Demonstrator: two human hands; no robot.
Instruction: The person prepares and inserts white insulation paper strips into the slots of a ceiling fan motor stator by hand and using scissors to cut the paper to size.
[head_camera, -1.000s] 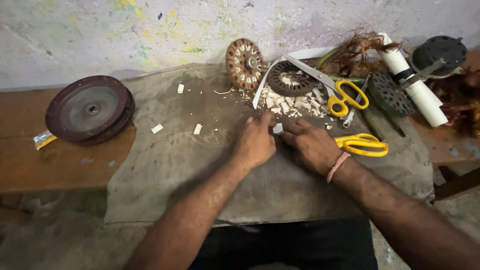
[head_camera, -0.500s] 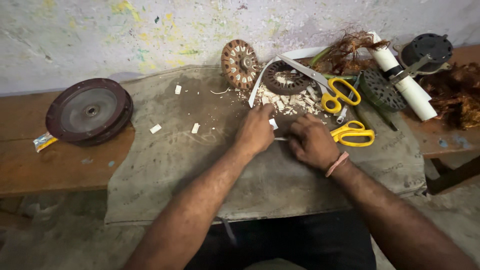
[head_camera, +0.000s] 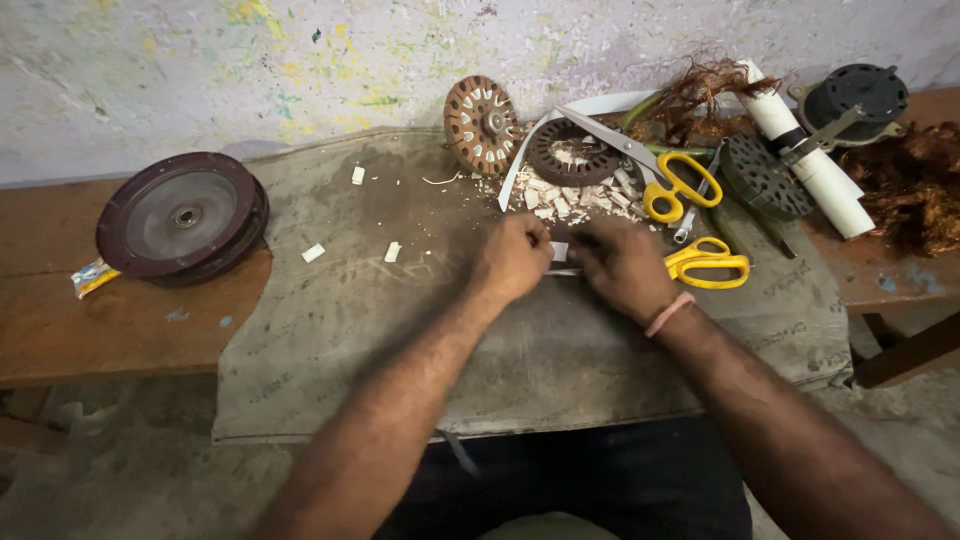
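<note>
A person's 2 bare hands meet at the centre of a grey cloth (head_camera: 400, 330) spread over a wooden bench (head_camera: 120, 330). The left hand (head_camera: 513, 260) and the right hand (head_camera: 622, 265) are curled around a small white strip (head_camera: 559, 251), pinching it between them; how firmly each one grips, the view does not show. A pink band (head_camera: 668, 313) circles the right wrist.

At 3 o'clock from the right hand, touching its knuckles, lie yellow-handled scissors (head_camera: 708, 262). A second yellow-handled pair (head_camera: 672, 186) rests at 1 o'clock, blades pointing toward 11 o'clock. At 12 o'clock from the hands sits a heap of white scraps (head_camera: 560, 196), just beside a dark slotted ring (head_camera: 573, 153). A rusty brown slotted disc (head_camera: 481, 124) leans upright at 11 o'clock against the paint-flecked wall (head_camera: 250, 70).

Loose white bits (head_camera: 314, 253) dot the cloth at 9 o'clock. Well apart, at the bench's 9 o'clock end, rests a round dark-red cover (head_camera: 182, 216), with a small wrapper (head_camera: 92, 277) near it. Toward 2 o'clock lie a tangle of copper wire (head_camera: 700, 95), a white tube (head_camera: 812, 160) and a black finned disc (head_camera: 765, 177).
</note>
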